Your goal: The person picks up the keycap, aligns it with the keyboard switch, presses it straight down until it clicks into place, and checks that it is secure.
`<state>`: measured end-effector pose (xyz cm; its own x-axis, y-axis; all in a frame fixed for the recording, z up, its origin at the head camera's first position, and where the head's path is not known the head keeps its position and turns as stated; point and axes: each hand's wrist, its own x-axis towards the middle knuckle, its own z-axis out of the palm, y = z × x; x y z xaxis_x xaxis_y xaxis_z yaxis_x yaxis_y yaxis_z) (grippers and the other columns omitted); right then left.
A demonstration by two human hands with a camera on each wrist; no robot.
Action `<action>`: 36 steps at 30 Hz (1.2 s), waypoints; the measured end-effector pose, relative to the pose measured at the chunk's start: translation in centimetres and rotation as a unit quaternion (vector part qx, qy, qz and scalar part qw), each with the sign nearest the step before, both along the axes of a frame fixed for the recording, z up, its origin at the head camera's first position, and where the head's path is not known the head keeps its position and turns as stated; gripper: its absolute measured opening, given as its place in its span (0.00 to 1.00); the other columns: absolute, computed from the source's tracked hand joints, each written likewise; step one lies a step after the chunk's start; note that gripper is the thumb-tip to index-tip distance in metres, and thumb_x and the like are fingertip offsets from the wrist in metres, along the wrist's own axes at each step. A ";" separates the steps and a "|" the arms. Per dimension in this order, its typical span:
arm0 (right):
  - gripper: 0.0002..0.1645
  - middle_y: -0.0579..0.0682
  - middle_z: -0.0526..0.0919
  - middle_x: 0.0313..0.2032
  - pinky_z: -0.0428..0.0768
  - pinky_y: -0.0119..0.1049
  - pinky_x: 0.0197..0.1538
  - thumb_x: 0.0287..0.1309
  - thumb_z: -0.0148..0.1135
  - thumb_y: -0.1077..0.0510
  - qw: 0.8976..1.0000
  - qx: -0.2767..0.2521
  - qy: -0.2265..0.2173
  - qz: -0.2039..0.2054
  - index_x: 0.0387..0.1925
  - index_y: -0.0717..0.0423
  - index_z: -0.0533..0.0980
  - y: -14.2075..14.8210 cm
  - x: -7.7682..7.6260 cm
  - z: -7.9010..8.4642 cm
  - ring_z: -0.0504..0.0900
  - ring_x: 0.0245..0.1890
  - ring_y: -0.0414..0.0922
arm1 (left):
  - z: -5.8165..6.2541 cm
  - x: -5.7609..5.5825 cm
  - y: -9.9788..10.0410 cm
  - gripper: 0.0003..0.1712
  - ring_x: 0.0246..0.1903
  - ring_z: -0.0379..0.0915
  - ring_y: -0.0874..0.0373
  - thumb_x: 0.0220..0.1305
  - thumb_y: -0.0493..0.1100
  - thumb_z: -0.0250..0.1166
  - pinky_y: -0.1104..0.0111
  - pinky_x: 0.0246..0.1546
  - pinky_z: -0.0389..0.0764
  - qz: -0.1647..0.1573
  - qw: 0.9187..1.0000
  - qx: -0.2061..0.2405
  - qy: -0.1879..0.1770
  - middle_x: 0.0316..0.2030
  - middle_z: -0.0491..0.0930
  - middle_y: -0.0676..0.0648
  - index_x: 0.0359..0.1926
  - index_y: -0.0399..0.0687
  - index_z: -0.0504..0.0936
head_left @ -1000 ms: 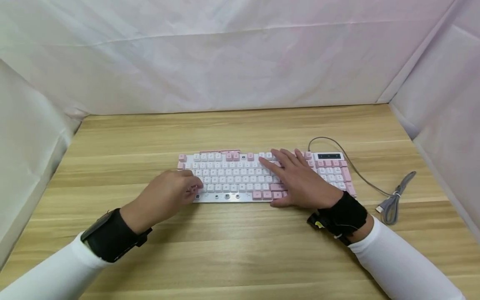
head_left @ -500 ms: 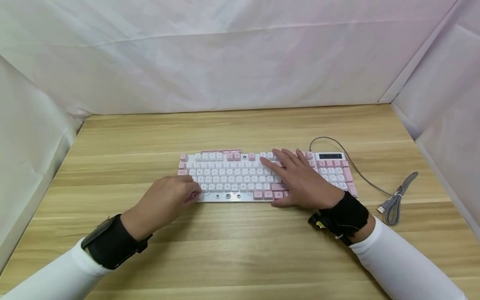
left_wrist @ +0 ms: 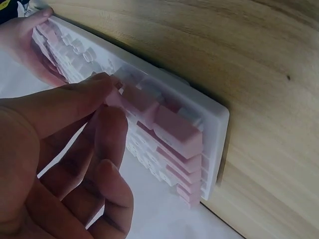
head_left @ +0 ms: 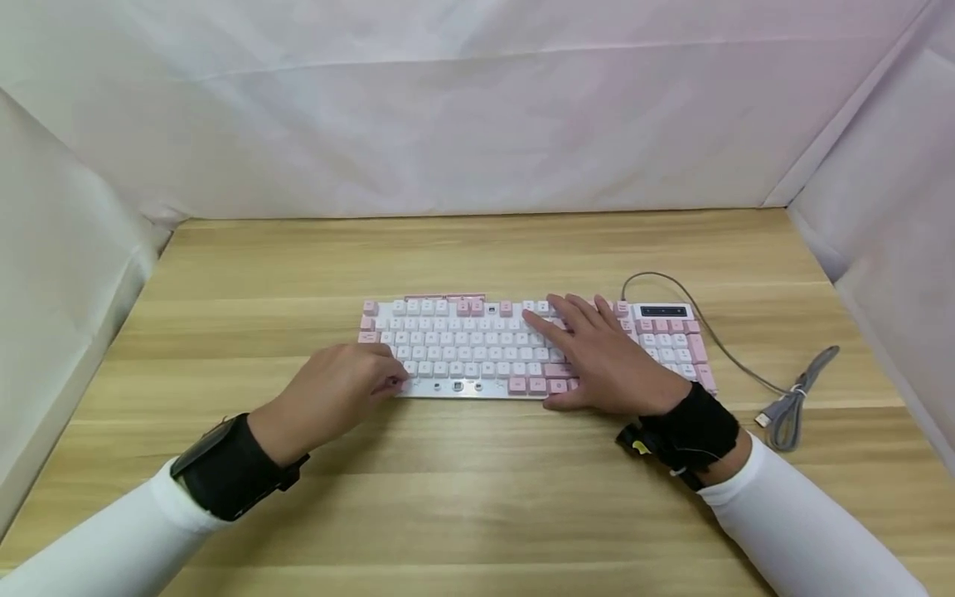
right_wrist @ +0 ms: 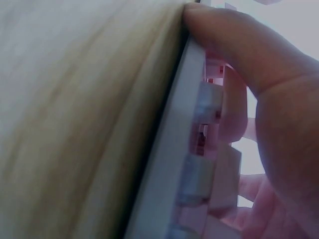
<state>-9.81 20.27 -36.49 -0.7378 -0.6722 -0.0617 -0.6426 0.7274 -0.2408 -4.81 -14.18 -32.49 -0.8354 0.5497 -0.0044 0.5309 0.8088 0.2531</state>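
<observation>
A white and pink keyboard (head_left: pixel 470 352) lies flat on the wooden table. My left hand (head_left: pixel 336 385) is at its front left corner, with thumb and index finger pinching a small pink keycap (left_wrist: pixel 114 97) low over the front row, beside two seated pink keycaps (left_wrist: pixel 177 130). The other left fingers curl loosely below. To the right of the left fingertips, the front row shows a bare stretch with exposed key stems (head_left: pixel 458 386). My right hand (head_left: pixel 608 361) rests spread over the keyboard's right part, fingers reaching the back rows and the thumb (right_wrist: pixel 224 27) pressing at the front edge.
A grey cable (head_left: pixel 716 336) leaves the keyboard's back right and ends in a tied bundle (head_left: pixel 791 410) with a USB plug on the table's right. A thin pink bar (head_left: pixel 445 297) sits along the keyboard's back edge. White cloth (head_left: pixel 477 124) encloses the table's back and sides.
My left fingers have sunk toward the keyboard's front row with the pink keycap, now mostly hidden in the head view. The right hand stays where it was; the head view has shifted slightly.
</observation>
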 end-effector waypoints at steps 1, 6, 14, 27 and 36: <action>0.70 0.60 0.51 0.78 0.46 0.67 0.74 0.43 0.74 0.28 1.000 0.000 0.000 -0.002 0.80 0.42 0.47 0.1 0.0 0.0 0.48 0.78 0.59 | 0.1 -0.1 0.0 0.08 0.35 0.82 0.62 0.55 0.34 0.75 0.68 0.35 0.84 -0.001 1.000 0.001 0.000 0.34 0.87 0.52 0.37 0.49 0.91; 0.70 0.60 0.51 0.77 0.47 0.67 0.74 0.43 0.74 0.27 1.000 -0.002 0.006 -0.001 0.80 0.41 0.47 0.1 0.0 0.0 0.49 0.77 0.59 | 0.2 -0.1 0.1 0.08 0.33 0.81 0.63 0.54 0.34 0.76 0.68 0.34 0.84 -0.002 1.000 -0.005 0.005 0.32 0.87 0.52 0.36 0.48 0.90; 0.70 0.60 0.52 0.77 0.47 0.67 0.74 0.43 0.74 0.27 1.000 0.000 0.007 0.002 0.79 0.42 0.48 0.0 0.0 -0.1 0.50 0.77 0.59 | 0.3 0.2 0.3 0.08 0.31 0.80 0.64 0.53 0.36 0.77 0.68 0.36 0.85 0.010 1.000 -0.024 0.008 0.32 0.86 0.52 0.36 0.48 0.90; 0.70 0.60 0.51 0.78 0.47 0.67 0.74 0.42 0.74 0.27 1.000 -0.002 0.003 -0.003 0.80 0.41 0.47 0.1 0.0 0.3 0.49 0.77 0.59 | 0.1 0.3 0.2 0.06 0.30 0.77 0.65 0.53 0.36 0.77 0.70 0.32 0.82 0.010 1.000 -0.004 0.022 0.31 0.84 0.52 0.34 0.47 0.89; 0.70 0.60 0.51 0.77 0.47 0.67 0.74 0.43 0.74 0.28 1.000 -0.001 0.002 -0.001 0.80 0.42 0.48 0.1 -0.1 0.2 0.49 0.77 0.59 | 0.2 0.2 0.3 0.06 0.27 0.74 0.66 0.54 0.37 0.77 0.71 0.31 0.81 0.012 1.000 -0.021 0.007 0.29 0.83 0.52 0.33 0.47 0.88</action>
<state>-9.88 20.37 -36.29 -0.7395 -0.6708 -0.0570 -0.6421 0.7282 -0.2397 -4.63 -13.89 -32.32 -0.8488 0.5286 -0.0152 0.5140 0.8315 0.2106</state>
